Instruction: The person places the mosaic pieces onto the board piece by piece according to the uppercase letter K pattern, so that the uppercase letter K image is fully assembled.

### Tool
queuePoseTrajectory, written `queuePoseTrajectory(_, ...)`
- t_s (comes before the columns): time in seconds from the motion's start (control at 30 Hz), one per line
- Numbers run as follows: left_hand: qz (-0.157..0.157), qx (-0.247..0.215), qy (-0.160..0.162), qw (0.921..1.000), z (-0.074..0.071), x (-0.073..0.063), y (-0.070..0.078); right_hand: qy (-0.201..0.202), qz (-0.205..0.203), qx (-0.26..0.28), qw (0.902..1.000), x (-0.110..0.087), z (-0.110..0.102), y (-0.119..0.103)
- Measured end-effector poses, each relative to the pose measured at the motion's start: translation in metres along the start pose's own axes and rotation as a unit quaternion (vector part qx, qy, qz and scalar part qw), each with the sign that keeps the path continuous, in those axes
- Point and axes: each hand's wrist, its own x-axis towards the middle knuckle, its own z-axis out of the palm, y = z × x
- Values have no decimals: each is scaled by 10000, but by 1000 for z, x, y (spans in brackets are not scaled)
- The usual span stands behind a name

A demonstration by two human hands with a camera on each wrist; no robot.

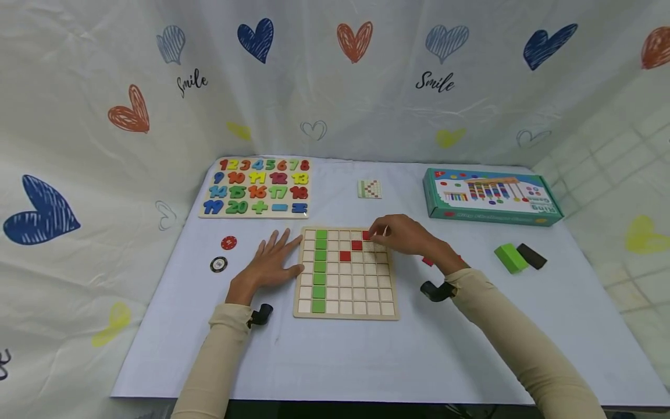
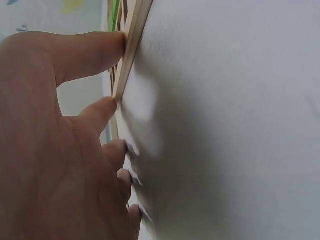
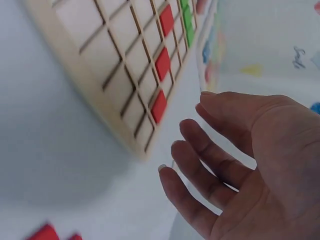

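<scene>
A wooden grid board point(image 1: 345, 317) lies on the white table, filled with pale square tiles. One column holds several green tiles point(image 1: 319, 279). Three red tiles point(image 1: 345, 256) step diagonally up to the top right. My left hand point(image 1: 270, 263) spreads its fingers on the table, thumb and index fingertip touching the board's left edge. By the top right corner is my right hand point(image 1: 400, 234), fingers bent loosely with nothing between them in the right wrist view, just off the uppermost red tile point(image 3: 158, 106). Loose red tiles point(image 1: 427, 261) lie partly hidden under the right forearm.
A number puzzle board point(image 1: 255, 215) stands back left, and a small patterned card point(image 1: 369, 188) back centre. A teal toy box point(image 1: 494, 196) sits back right, with a green block point(image 1: 511, 258) and black piece point(image 1: 531, 256) before it. Red point(image 1: 228, 242) and black point(image 1: 218, 264) discs lie left.
</scene>
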Motion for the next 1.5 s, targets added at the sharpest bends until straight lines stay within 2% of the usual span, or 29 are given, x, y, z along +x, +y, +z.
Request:
queuePoseTrajectory(0.23,15,-23,9,10000,2,-1,-4,-180,493,-163,9985,-21,-42,33)
queuePoseTrajectory(0.37,14,-42,4,10000,-1,-4,0,-524,716,-397,9953,-31,-57,48)
queuePoseTrajectory(0.57,6,-92,14,10000,-2,-6,3,-1278,1254,-500,9826,-41,-59,64)
queuePoseTrajectory(0.67,-14,-43,-39,10000,0,-4,-1,-1483,1508,-432,9764,-42,-54,73)
queuePoseTrajectory(0.83,-22,36,-155,9999,6,2,-6,-1476,1570,-422,9756,-41,-48,83)
queuePoseTrajectory(1.2,-190,50,-295,9994,7,3,-2,-1566,1733,-380,9716,-44,-52,78)
queuePoseTrajectory(1.3,-198,17,-262,9995,6,3,-1,-1507,1748,-304,9725,-45,-51,78)
queuePoseTrajectory(1.5,-141,181,-36,9997,3,-1,1,-1241,1527,-358,9798,-46,-49,81)
